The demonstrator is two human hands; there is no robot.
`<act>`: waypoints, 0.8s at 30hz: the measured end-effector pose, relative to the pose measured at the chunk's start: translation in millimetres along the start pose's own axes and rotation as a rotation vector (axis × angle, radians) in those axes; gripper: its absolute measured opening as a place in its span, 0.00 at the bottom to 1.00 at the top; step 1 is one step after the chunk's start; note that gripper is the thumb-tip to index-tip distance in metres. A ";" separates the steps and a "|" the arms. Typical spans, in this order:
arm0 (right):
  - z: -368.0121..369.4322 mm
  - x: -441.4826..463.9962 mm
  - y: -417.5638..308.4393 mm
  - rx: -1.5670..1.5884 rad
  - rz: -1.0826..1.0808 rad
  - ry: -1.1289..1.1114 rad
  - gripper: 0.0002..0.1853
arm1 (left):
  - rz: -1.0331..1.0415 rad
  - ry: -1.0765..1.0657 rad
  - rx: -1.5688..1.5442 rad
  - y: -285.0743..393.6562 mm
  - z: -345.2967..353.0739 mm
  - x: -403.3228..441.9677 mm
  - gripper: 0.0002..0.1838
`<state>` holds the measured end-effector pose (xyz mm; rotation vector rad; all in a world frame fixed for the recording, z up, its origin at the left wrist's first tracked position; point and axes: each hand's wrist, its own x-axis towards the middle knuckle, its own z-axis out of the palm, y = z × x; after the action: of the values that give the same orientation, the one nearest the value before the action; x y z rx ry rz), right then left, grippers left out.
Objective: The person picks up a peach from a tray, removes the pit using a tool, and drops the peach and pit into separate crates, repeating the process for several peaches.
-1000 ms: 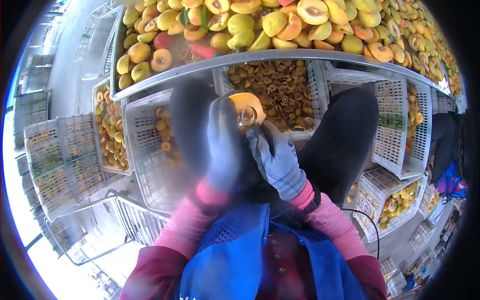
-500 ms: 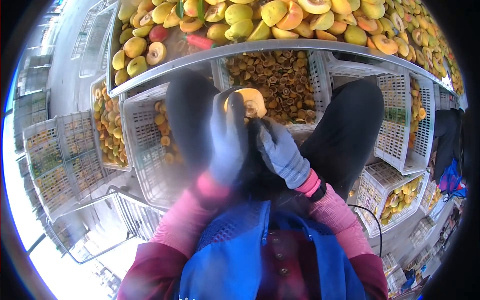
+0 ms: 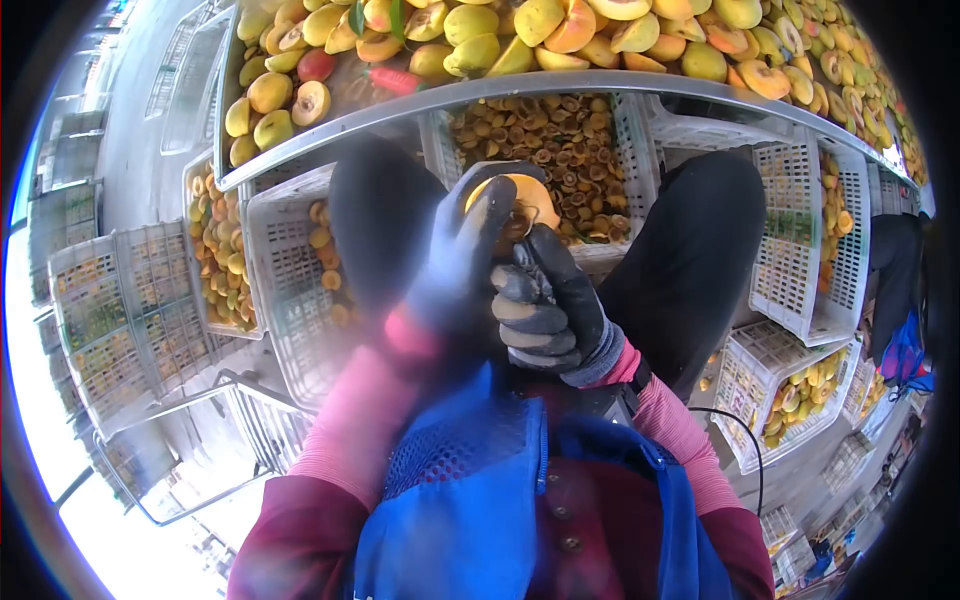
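Gloved in grey, my left hand (image 3: 465, 225) holds a halved yellow-orange fruit (image 3: 540, 200), its thumb over the cut face. My right hand (image 3: 548, 310), in a grey glove with dark fingers, is closed around a small tool whose thin metal loop (image 3: 530, 214) rests at the pit hollow in the fruit. The tool's handle is mostly hidden by the fingers. Both hands are in front of my lap, just short of a crate (image 3: 640, 165) holding many brown, pitted scraps.
Beyond the crate, a metal-edged table (image 3: 480, 92) bears many halved fruits and a red object (image 3: 396, 80). White crates with fruit stand at left (image 3: 290, 270) and right (image 3: 785, 240). A co-worker's dark-clad leg (image 3: 893, 270) shows at far right. A metal rack (image 3: 265, 430) stands lower left.
My right hand has rotated, its curled fingers now facing up, and the tool's loop shows again in the fruit's hollow. My left thumb has moved across the cut face.
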<state>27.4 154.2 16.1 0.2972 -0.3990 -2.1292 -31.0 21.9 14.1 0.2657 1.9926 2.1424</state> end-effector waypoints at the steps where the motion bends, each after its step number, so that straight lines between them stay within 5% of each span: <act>1: 1.7 1.5 1.5 0.089 -0.005 -0.048 0.28 | -0.011 0.001 -0.049 -6.0 -0.6 -1.3 0.15; 4: -9.2 2.8 0.1 0.118 0.011 -0.145 0.28 | -0.075 0.087 0.104 -53.0 -10.8 -7.4 0.16; 6: -23.4 7.3 -1.4 0.128 0.065 -0.297 0.30 | -0.335 0.076 -0.451 -22.2 -0.9 -4.1 0.19; 8: -26.8 10.5 -0.1 0.114 0.056 -0.342 0.29 | -0.304 0.225 -0.230 -54.5 3.6 -11.2 0.21; 10: -25.7 12.7 1.7 0.072 -0.012 -0.280 0.26 | -0.396 0.260 -0.440 -57.4 1.5 -12.5 0.22; 12: -27.3 15.2 -5.2 0.031 0.001 -0.434 0.26 | -0.594 0.160 -1.081 -25.5 -0.9 -5.3 0.21; 13: -28.1 14.6 -10.3 0.013 0.007 -0.512 0.26 | -0.593 0.529 -0.906 -16.2 6.3 -0.2 0.19; 16: -28.9 7.1 -24.4 -0.020 -0.146 -0.340 0.26 | -0.472 0.511 -0.706 -17.9 -30.3 -11.6 0.18; 17: -36.9 6.4 -21.2 0.031 -0.173 -0.236 0.26 | -0.384 0.814 -0.418 -6.9 -34.2 -12.2 0.16; 20: -56.8 4.1 -29.3 0.048 -0.113 -0.057 0.27 | 0.034 0.671 0.119 12.6 -128.2 -18.1 0.18; 21: -52.8 4.9 -33.5 0.044 -0.104 -0.059 0.27 | 0.331 0.613 1.033 26.2 -162.3 -14.6 0.15; 22: -49.3 4.7 -34.4 0.047 -0.096 -0.058 0.28 | 0.003 0.664 0.702 36.0 -176.1 -10.1 0.18; 23: -47.7 4.2 -35.5 0.053 -0.089 -0.056 0.28 | -0.277 0.609 1.277 32.8 -208.1 -9.0 0.21; 24: -54.4 5.3 -39.7 0.039 -0.108 -0.066 0.28 | -0.322 0.585 1.417 35.9 -216.5 -0.9 0.23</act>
<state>13.9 161.4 -49.7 0.2761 -0.4725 -2.2434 -89.0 -188.8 34.0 -0.5235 3.2012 0.3023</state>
